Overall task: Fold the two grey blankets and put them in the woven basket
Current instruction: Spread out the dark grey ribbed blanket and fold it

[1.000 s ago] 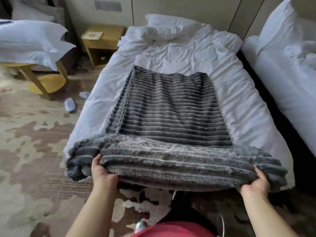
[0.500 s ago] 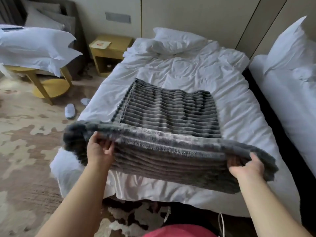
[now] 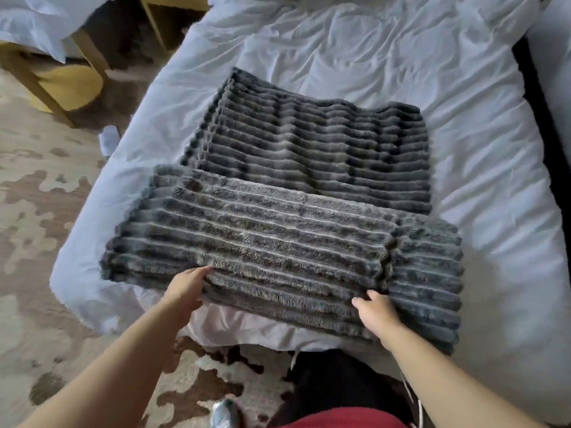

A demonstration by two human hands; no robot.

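Note:
One ribbed grey blanket (image 3: 315, 143) lies on the white bed (image 3: 482, 156). Its near part (image 3: 272, 239) is folded forward over the rest and shows a lighter grey side. My left hand (image 3: 185, 288) grips the near edge of that fold at the left, fingers tucked under it. At the right of the same edge, my right hand (image 3: 375, 313) holds on with the fingers in the pile. A flap of the fold sticks out past my right hand towards the right. No second blanket and no woven basket are in view.
A second bed (image 3: 553, 57) stands across a dark gap on the right. To the left are a yellow wooden side table (image 3: 61, 84) carrying white pillows (image 3: 31, 23), a slipper (image 3: 109, 139) on the patterned carpet (image 3: 34, 211), and a nightstand at the top.
Both hands lifted the blanket's near edge off the foot of the bed, carried it forward and laid it down as a fold. My view has tilted downward and closer.

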